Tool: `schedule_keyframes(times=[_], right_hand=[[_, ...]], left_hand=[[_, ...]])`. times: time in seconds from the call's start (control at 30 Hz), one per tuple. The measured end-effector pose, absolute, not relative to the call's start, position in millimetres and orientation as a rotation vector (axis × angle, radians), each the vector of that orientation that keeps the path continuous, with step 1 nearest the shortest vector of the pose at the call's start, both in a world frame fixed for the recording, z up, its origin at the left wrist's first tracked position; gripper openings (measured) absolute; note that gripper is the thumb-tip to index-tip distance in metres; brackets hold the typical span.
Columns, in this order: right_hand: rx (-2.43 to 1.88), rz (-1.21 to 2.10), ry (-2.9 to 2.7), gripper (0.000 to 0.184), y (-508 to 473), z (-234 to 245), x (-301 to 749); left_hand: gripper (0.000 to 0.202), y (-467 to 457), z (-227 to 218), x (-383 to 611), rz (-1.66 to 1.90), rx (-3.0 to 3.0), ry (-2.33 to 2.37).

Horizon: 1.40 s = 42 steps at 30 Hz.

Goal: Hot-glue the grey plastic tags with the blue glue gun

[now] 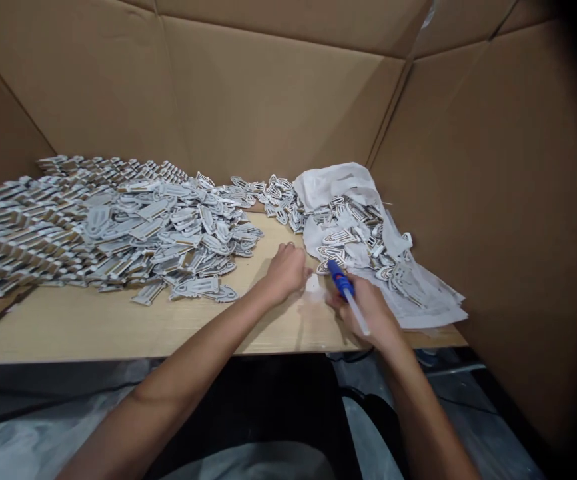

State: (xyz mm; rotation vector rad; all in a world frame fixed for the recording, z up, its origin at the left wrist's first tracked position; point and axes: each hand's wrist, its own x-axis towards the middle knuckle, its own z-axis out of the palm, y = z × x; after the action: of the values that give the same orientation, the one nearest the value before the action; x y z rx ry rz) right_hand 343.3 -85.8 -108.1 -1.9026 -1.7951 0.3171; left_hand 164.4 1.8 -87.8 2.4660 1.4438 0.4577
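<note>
My right hand [368,310] is closed around a blue glue gun [341,279] with a white glue stick [357,313] poking out of its back; the nozzle points down toward the table. My left hand [286,270] is curled, its fingers pinching a small pale piece [312,285] that rests on the wooden table [118,327] between both hands. The piece is blurred and I cannot name it. Just beyond my hands lies a white cloth bag [408,287] with several grey and brown flat parts [341,237] on it.
A large heap of grey flat parts [178,233] covers the table's left and middle, with ordered rows [13,233] at far left. Cardboard walls [268,93] enclose the back and right. The table's front edge [168,357] runs just below my forearms.
</note>
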Motion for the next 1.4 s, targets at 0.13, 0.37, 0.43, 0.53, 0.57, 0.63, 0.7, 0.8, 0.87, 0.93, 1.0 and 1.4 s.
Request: schedule_keyframes(times=[0.13, 0.37, 0.43, 0.53, 0.57, 0.63, 0.7, 0.8, 0.87, 0.93, 1.0, 1.4], right_hand=[[-1.849, 0.153, -1.602, 0.019, -85, -112, 380], [-1.876, 0.069, -1.518, 0.026, -84, -104, 392], [-1.901, 0.119, -1.516, 0.027, -83, -102, 386], [-1.872, 0.216, -1.488, 0.027, -83, -98, 376], [-1.828, 0.251, -1.486, 0.026, -84, -96, 372], [-1.712, 0.341, -1.493, 0.022, -85, -93, 364], [-1.608, 0.462, -1.475, 0.020, -87, -91, 356], [-1.539, 0.599, -1.404, 0.023, -90, -91, 343], [-1.512, 0.586, -1.411, 0.022, -93, -91, 335], [-1.463, 0.552, -1.459, 0.019, -96, -90, 329], [-1.391, 0.567, -1.514, 0.018, -99, -88, 325], [-1.282, 0.736, -1.652, 0.023, -107, -88, 305]], left_hand=[[0.034, 17, -95, 195, 0.505, 2.552, 1.290], [0.029, 4, -96, 207, 0.479, 2.564, 1.337], [0.031, -6, -90, 197, 0.485, 2.546, 1.356], [0.030, -24, -81, 171, 0.562, 2.483, 1.374], [0.028, -31, -79, 162, 0.674, 2.428, 1.344], [0.029, -43, -78, 143, 0.831, 2.284, 1.245], [0.036, -54, -83, 129, 0.921, 2.127, 1.194], [0.034, -65, -98, 118, 1.024, 1.933, 1.171], [0.027, -69, -110, 115, 1.056, 1.779, 1.124], [0.024, -70, -119, 113, 1.065, 1.631, 1.046], [0.025, -70, -123, 113, 1.066, 1.526, 0.976], [0.045, -73, -118, 109, 1.038, 1.183, 0.850]])
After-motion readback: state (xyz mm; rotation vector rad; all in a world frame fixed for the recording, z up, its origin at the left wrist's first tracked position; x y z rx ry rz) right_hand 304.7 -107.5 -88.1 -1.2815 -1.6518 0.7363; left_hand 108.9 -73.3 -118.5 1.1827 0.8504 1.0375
